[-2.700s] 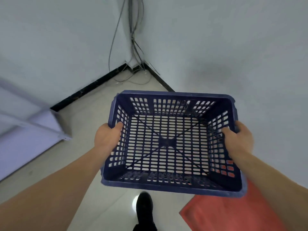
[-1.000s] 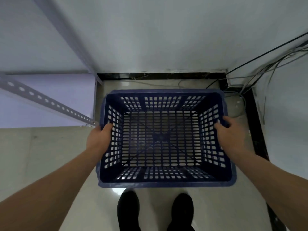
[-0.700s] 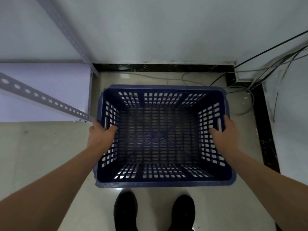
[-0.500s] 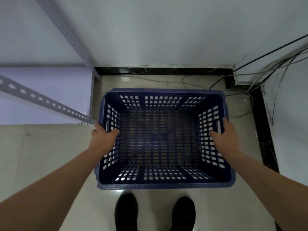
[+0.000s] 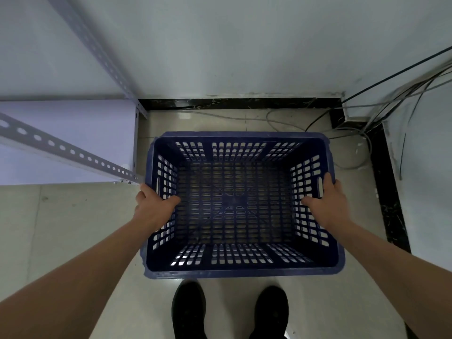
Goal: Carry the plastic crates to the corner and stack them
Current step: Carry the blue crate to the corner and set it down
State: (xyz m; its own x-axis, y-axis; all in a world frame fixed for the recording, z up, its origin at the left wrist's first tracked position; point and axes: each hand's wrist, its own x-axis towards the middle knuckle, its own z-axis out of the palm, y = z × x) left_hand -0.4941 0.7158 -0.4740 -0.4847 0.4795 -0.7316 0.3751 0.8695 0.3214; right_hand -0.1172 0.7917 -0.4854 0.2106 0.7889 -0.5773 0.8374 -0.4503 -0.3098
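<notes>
A dark blue perforated plastic crate (image 5: 241, 267) is right in front of me, low over the tiled floor near the room's corner; its bottom looks dark, and I cannot tell whether another crate lies beneath it. My left hand (image 5: 152, 207) grips the crate's left rim, thumb inside the wall. On the opposite rim my right hand (image 5: 326, 204) holds on the same way, fingers curled over the edge beside the handle slot. The crate is empty.
A grey slotted-metal shelf frame (image 5: 61, 149) with a pale shelf board (image 5: 68, 140) stands at the left, touching distance from the crate. Loose cables (image 5: 352, 133) lie in the right corner along the black skirting (image 5: 232, 104). My two black shoes (image 5: 188, 311) stand just behind the crate.
I turned from the far corner toward this wall, and the crate has gone down toward the floor. Both hands kept their grip on the side rims.
</notes>
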